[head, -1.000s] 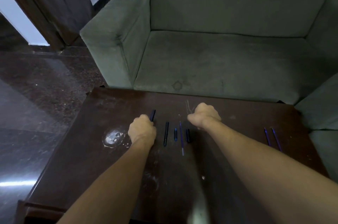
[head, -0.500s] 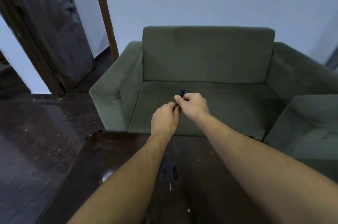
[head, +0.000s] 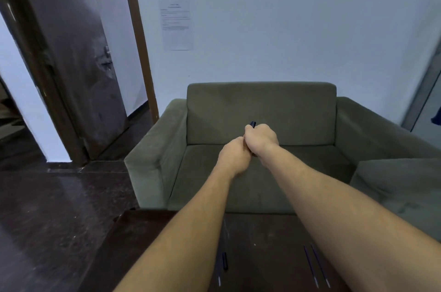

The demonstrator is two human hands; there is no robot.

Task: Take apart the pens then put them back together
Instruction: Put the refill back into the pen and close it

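Observation:
Both hands are raised in front of the sofa, pressed together around a dark blue pen barrel (head: 253, 124). My right hand (head: 261, 140) grips its upper part, and the tip pokes out above the fist. My left hand (head: 235, 159) grips the lower part just below; that end is hidden between the fingers. On the dark wooden table (head: 143, 244) below lie a short dark pen piece (head: 224, 260) with a thin refill beside it, and two thin blue refills (head: 316, 265) further right. My forearms cover other parts.
A green sofa (head: 262, 110) stands right behind the table, with a cushion (head: 393, 179) at the right. A dark door (head: 78, 65) is open at the left over a dark glossy floor. Papers hang on the white wall.
My hands lifted off the table with pen parts and came together in the air. The camera has tilted up, so the table now sits at the bottom of the view.

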